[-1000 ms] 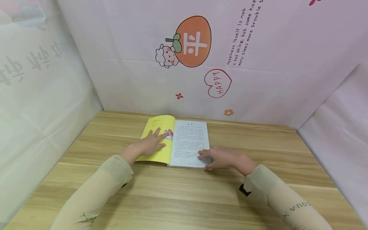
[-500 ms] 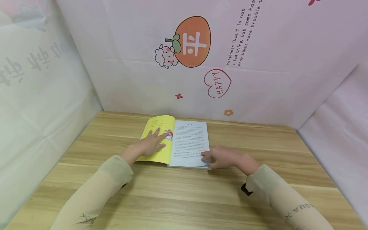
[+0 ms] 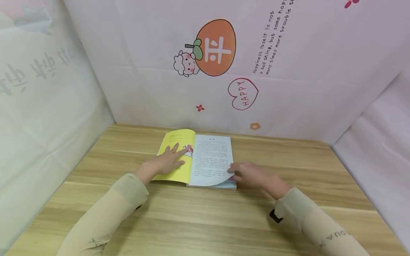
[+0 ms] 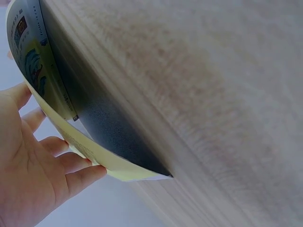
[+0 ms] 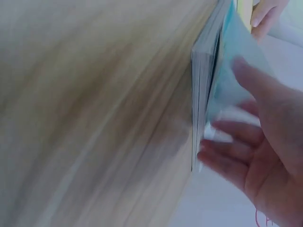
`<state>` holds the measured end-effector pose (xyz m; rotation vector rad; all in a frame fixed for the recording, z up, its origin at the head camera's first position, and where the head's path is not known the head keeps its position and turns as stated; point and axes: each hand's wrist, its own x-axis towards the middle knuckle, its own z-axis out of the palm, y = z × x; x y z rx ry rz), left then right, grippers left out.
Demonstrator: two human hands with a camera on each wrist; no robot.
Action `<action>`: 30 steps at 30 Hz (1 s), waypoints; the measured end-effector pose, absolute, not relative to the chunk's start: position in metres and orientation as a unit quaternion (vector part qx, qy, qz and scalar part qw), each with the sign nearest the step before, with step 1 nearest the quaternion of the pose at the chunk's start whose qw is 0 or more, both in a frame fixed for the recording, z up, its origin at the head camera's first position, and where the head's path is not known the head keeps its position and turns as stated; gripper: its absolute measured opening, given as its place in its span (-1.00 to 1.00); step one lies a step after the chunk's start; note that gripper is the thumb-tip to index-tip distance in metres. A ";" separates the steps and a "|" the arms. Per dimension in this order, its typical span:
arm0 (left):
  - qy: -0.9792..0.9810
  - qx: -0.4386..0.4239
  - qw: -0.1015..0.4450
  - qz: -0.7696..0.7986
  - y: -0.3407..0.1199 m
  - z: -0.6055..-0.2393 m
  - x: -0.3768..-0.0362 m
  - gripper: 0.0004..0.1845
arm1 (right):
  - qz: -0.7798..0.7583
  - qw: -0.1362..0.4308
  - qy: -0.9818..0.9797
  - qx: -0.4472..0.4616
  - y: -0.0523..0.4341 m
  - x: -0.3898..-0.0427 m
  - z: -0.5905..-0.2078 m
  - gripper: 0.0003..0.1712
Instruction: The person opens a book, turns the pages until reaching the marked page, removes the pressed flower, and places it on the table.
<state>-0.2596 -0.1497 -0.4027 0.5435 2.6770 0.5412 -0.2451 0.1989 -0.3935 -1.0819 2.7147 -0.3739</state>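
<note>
An open book (image 3: 211,156) lies near the back of the wooden table, a yellow flap (image 3: 176,137) on its left and a printed white page (image 3: 205,167) on its right. My left hand (image 3: 164,162) rests with spread fingers on the yellow flap. The flap's outer edge stands curved off the table in the left wrist view, with a printed underside (image 4: 35,61). My right hand (image 3: 251,174) pinches the printed page near its lower right corner. That corner bends upward and bares a light blue sheet (image 3: 229,184) beneath. In the right wrist view my thumb (image 5: 253,80) overlaps the raised page's bluish underside (image 5: 236,42).
The wooden table (image 3: 192,220) spreads in front of and beside the book. Behind it hangs a white printed cloth (image 3: 153,96) with cartoon drawings and lettering. More white cloth (image 3: 51,117) closes off the left and right sides.
My right hand has drawn slightly right and lifted the page's lower right corner, which lay flat before. The left hand stays on the yellow flap.
</note>
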 end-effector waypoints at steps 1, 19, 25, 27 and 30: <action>0.946 0.192 0.178 0.191 -0.150 -0.403 -0.259 -0.31 | -0.130 0.092 0.923 -0.351 0.198 -0.245 -0.394 -0.63; 0.947 0.190 0.178 0.190 -0.150 -0.406 -0.257 -0.31 | -0.177 0.030 0.958 -0.225 0.179 -0.243 -0.395 -0.15; 0.947 0.193 0.176 0.188 -0.151 -0.406 -0.260 -0.31 | -0.182 0.033 0.961 -0.206 0.170 -0.243 -0.398 -0.06; 0.947 0.193 0.176 0.188 -0.151 -0.406 -0.260 -0.31 | -0.185 0.035 0.961 -0.201 0.167 -0.243 -0.398 -0.04; 0.947 0.190 0.178 0.186 -0.151 -0.406 -0.261 -0.31 | -0.187 0.039 0.960 -0.204 0.163 -0.243 -0.399 -0.04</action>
